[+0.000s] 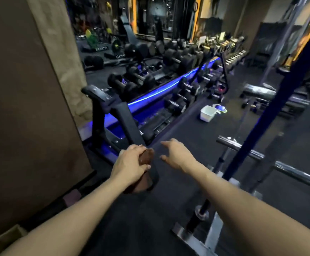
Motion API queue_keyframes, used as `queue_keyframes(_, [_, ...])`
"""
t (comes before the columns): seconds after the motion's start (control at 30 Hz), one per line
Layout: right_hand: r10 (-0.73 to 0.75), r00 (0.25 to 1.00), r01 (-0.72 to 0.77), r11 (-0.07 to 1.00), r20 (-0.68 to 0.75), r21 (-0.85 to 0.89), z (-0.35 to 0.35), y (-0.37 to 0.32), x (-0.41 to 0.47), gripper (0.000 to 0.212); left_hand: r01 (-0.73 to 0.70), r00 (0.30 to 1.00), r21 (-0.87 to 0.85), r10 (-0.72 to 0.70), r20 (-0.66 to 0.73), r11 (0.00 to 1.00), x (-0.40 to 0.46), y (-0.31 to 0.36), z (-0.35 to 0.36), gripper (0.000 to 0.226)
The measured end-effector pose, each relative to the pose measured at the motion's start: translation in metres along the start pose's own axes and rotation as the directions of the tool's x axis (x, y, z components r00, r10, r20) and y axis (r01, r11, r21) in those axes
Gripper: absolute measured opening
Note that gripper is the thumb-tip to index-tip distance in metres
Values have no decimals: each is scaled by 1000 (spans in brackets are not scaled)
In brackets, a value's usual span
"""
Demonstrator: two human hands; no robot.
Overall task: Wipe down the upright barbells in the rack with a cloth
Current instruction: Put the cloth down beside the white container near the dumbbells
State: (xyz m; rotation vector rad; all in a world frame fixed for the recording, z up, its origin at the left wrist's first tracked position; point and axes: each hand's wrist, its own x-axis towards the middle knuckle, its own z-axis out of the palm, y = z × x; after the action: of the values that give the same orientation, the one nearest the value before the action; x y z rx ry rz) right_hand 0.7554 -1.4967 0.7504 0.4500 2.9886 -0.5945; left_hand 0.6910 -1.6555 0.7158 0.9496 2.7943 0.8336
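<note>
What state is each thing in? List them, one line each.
Left hand: grips the cloth.
Cloth: brown, bunched up in the left hand.
Right hand: open, fingers spread, holding nothing.
Tub: white, upright on the floor, no lid on it.
Barbell: dark blue, upright but leaning, untouched by either hand.
Dumbbell rack: loaded, blue strip light on.
</note>
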Motion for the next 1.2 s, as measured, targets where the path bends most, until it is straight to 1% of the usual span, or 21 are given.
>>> queue_keyframes(0.13, [-51,997,54,998,-64,40,-28,-29,54,47,44,997,-27,-45,-67,999,52,-19,-43,58])
queue_keyframes(0.2, [-58,995,61,997,-78,47,-37,-30,81,48,59,994,-55,-63,-93,997,76,-21,-52,57])
queue_keyframes(0.33, [-44,996,47,998,-77,36,-49,-18,138,48,48,994,-86,-56,-95,995,126,-27,-52,53])
queue_keyframes(0.43, [-28,996,29,999,-82,19,-61,-4,187,47,51,993,-59,-57,-108,997,168,-33,-51,56])
queue_keyframes(0.53, [-33,995,35,999,-96,17,-83,4,238,52,79,986,-68,-88,-139,995,214,-35,-59,56])
queue_keyframes(0.63, [-39,992,41,999,-122,16,-105,7,288,55,76,984,-87,-89,-155,993,261,-36,-65,57])
queue_keyframes(0.77, [-59,992,59,998,-108,1,-119,14,353,56,62,988,-90,-74,-138,994,327,-41,-64,58])
queue_keyframes(0.87, [-42,993,42,999,-107,-8,-129,28,402,56,49,990,-107,-63,-130,993,386,-45,-61,60])
queue_keyframes(1.03, [59,988,-62,998,-141,-20,-150,64,470,52,-33,995,-135,20,-97,990,480,-43,-58,50])
queue_keyframes(1.13, [115,975,-117,993,-189,2,-170,85,511,43,-89,994,-146,78,-82,985,534,-34,-58,52])
queue_keyframes(1.2, [130,968,-130,991,-213,17,-181,97,536,42,-119,991,-144,108,-81,982,566,-27,-55,53])
